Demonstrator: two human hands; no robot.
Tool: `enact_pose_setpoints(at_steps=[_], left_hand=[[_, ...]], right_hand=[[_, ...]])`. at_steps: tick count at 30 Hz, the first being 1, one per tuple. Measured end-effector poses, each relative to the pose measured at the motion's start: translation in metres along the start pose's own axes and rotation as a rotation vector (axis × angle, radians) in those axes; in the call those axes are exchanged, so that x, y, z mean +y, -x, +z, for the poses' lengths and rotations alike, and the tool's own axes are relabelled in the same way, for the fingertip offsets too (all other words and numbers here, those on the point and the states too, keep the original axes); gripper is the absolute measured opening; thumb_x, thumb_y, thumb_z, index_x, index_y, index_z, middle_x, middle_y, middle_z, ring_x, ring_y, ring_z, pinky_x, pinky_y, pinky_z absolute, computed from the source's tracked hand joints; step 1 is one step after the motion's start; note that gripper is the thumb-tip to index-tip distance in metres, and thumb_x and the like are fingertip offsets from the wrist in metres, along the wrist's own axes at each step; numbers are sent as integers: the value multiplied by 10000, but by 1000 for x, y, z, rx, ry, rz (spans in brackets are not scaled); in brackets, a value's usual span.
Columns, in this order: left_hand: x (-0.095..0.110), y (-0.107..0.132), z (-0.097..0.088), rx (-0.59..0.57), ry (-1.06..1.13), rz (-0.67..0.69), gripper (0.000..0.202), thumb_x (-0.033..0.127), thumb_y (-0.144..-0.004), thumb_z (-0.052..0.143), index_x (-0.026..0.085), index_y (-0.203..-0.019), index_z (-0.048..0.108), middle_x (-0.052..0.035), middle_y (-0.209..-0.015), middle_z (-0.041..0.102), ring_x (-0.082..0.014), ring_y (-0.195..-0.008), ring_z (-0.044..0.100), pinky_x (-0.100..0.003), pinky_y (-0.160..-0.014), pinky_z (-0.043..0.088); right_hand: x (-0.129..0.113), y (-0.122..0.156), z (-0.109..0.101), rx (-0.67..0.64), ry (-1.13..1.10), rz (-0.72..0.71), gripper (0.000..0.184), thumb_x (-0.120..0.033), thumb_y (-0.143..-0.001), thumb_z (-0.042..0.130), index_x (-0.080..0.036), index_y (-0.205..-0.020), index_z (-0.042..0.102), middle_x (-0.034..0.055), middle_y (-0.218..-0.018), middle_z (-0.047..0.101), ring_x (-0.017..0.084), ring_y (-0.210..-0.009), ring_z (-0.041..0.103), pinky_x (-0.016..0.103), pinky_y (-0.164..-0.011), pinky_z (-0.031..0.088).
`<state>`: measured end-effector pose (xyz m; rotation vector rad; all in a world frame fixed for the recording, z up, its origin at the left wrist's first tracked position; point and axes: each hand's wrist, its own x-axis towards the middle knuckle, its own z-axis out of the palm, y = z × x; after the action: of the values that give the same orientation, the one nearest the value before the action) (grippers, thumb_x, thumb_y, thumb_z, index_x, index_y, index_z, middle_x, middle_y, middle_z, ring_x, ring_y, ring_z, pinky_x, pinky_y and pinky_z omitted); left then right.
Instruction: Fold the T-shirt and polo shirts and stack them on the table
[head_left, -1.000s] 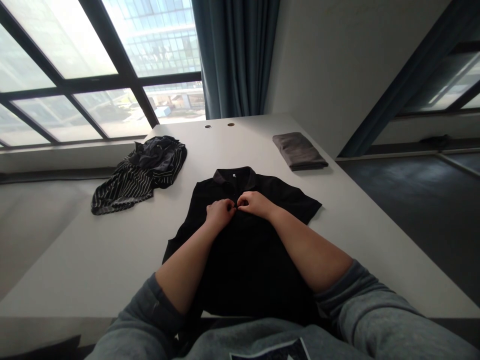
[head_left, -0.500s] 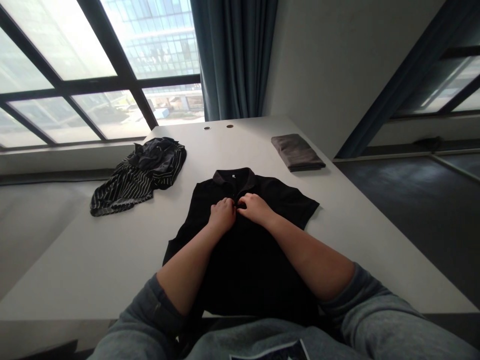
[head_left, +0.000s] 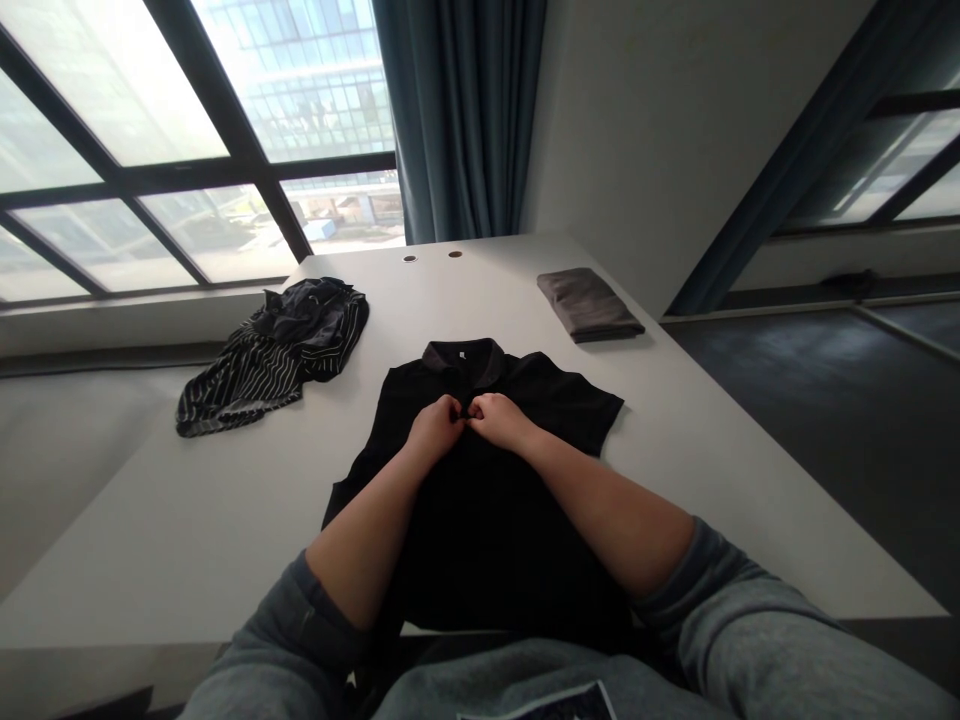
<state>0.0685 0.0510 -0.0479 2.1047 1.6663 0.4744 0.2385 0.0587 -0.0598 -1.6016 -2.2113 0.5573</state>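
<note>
Left hand point(head_left: 435, 427) is curled closed, its fingertips point(head_left: 457, 408) pinching the placket point(head_left: 473, 397) of a black polo shirt point(head_left: 487, 530). Right hand point(head_left: 499, 420) is closing on the same spot from the other side, nearly touching the left. Anything held between the fingers is hidden.

The shirt is lying flat and face up on a white table point(head_left: 187, 510), its collar point(head_left: 457, 358) pointing toward the far edge and its lower half running toward the person. A small pale neck label point(head_left: 453, 353) is showing inside the collar, but it is too small to read. Both forearms are lying across the shirt front, with grey sweatshirt sleeves point(head_left: 709, 590) pushed up past them. A dark print with a pale border point(head_left: 555, 703) is showing on the sweatshirt at the bottom of the view, with no legible writing.

A crumpled black-and-white striped garment point(head_left: 266, 360) is lying to the left of the shirt, well apart from it. A folded grey cloth point(head_left: 589, 304) is resting toward the far right. Two small round grommets point(head_left: 432, 256) are sitting near the far edge, in front of a teal curtain point(head_left: 457, 100) and a large dark-framed window point(head_left: 150, 150).
</note>
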Motion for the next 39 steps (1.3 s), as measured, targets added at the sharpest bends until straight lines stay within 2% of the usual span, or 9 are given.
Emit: enact_pose_setpoints(at_steps=[5, 8, 14, 21, 28, 32, 35, 39], left_hand=[[3, 5, -4, -21, -176, 52, 98, 280, -946, 668, 224, -1023, 688, -81, -1087, 724, -252, -996, 687, -330, -820, 483], [6, 7, -6, -47, -262, 46, 118, 307, -966, 648, 231, -1039, 702, -93, -1150, 709, -269, -1055, 675, -345, -849, 485], [10, 7, -6, -60, -263, -28, 140, 344, -976, 635, 247, -1052, 702, -81, -1168, 723, -291, -1129, 654, -377, -898, 482], [13, 10, -7, -27, -316, -35, 174, 349, -972, 637, 226, -1076, 702, -105, -1176, 723, -293, -1097, 675, -380, -896, 482], [8, 7, -4, -56, -242, -5, 116, 304, -984, 616, 212, -1022, 675, -116, -1193, 714, -307, -1172, 649, -391, -916, 485], [8, 8, -7, 9, -178, 40, 87, 257, -999, 592, 205, -1036, 652, -112, -1141, 721, -284, -1139, 662, -383, -934, 481], [8, 7, -11, 68, -65, 49, 74, 214, -990, 596, 202, -1044, 645, -101, -1088, 729, -253, -1057, 681, -345, -905, 490], [5, 5, -16, 99, 145, 28, 27, 194, -951, 636, 216, -968, 637, -31, -941, 730, -200, -883, 680, -294, -792, 488]], right_hand=[[1, 2, 2, 14, 112, -48, 119, -187, -928, 677, -164, -1012, 759, 114, -1073, 747, 252, -1038, 648, 325, -948, 477], [1, 2, 1, 0, 106, -51, 100, -211, -923, 709, -183, -1006, 757, 101, -1074, 738, 241, -1032, 638, 316, -954, 479], [0, 3, -1, 46, 100, -10, 168, -213, -915, 718, -169, -1069, 766, 98, -1082, 737, 229, -1023, 648, 300, -926, 478], [-2, -6, 0, -41, 86, -26, 112, -182, -880, 692, -176, -969, 759, 79, -996, 758, 214, -920, 667, 279, -795, 465], [0, -4, 1, -20, 85, -97, 48, -170, -885, 678, -182, -916, 712, 84, -984, 728, 227, -946, 637, 297, -844, 458], [2, -3, -2, 75, -40, -158, 66, -116, -876, 661, -166, -912, 686, 71, -968, 697, 202, -930, 605, 296, -879, 456], [3, -4, -6, 135, -230, -171, 73, -117, -872, 653, -153, -925, 688, 59, -965, 690, 179, -880, 607, 287, -835, 465], [8, -4, -10, 78, -519, -86, 117, -206, -883, 669, -151, -971, 721, 38, -927, 723, 173, -826, 642, 293, -794, 493]])
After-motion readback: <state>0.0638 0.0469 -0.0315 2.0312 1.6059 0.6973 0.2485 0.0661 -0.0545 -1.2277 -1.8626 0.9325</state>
